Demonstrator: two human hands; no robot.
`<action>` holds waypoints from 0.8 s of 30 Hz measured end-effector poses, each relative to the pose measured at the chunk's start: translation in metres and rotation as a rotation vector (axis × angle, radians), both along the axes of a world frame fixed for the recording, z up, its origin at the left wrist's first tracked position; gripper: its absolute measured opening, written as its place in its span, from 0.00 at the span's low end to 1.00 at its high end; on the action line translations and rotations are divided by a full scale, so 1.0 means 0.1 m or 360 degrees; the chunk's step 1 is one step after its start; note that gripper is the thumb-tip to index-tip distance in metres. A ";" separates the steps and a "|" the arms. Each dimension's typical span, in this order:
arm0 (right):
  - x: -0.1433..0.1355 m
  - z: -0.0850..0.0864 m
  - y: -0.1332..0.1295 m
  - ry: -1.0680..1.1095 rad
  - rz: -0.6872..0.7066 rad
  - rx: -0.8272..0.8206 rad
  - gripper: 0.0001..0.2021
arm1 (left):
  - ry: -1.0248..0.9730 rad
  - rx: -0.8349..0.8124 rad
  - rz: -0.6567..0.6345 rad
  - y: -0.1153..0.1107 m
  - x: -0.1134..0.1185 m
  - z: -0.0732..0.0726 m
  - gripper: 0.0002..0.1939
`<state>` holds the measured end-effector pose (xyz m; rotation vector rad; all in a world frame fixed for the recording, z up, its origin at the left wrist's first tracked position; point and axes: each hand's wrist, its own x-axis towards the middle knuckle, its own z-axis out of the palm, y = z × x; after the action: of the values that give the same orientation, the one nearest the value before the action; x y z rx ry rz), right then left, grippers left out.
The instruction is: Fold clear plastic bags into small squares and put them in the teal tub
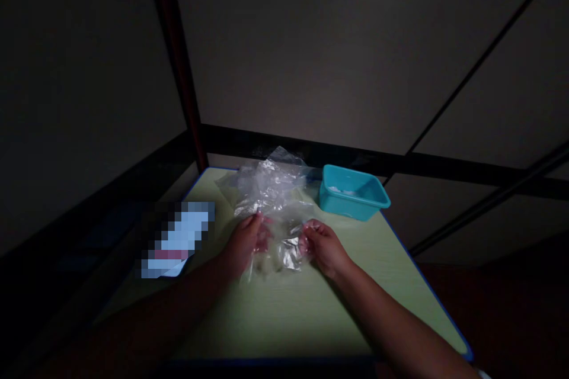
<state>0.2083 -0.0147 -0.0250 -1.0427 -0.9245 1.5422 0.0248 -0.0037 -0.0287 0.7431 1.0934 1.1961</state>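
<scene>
A clear plastic bag [291,249] is held between my two hands over the middle of the table. My left hand [246,243] pinches its left side, and some fingers show through the film. On the other side my right hand [323,244] grips the bag's edge with thumb and fingers closed. Just beyond my hands lies a heap of crumpled clear plastic bags [271,180], reaching the table's far edge. Where the held bag ends and the heap begins is hard to make out.
A turquoise plastic basket [353,204] stands at the table's back right, with something whitish inside. At the left edge lies a blurred-out, bright flat object [182,237]. The pale green table [275,320] has a blue rim. Dark walls [302,59] rise behind it.
</scene>
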 end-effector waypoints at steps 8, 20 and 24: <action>0.19 0.21 -0.07 -0.0064 0.0149 -0.0274 0.24 | 0.0109 0.0099 -0.0275 0.01 -0.03 0.01 0.20; 0.29 0.35 -0.86 0.0146 0.0349 -0.0316 0.21 | 0.0150 0.0282 -0.0423 -0.03 -0.03 0.10 0.20; 0.31 0.25 -0.93 0.0132 0.0229 -0.0428 0.27 | 0.0248 0.0279 -0.0580 -0.07 -0.04 0.07 0.19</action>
<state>0.2393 -0.1073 0.0000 -1.1089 -0.7623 1.8539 0.0213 -0.0102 -0.0216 1.1346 0.9354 0.9397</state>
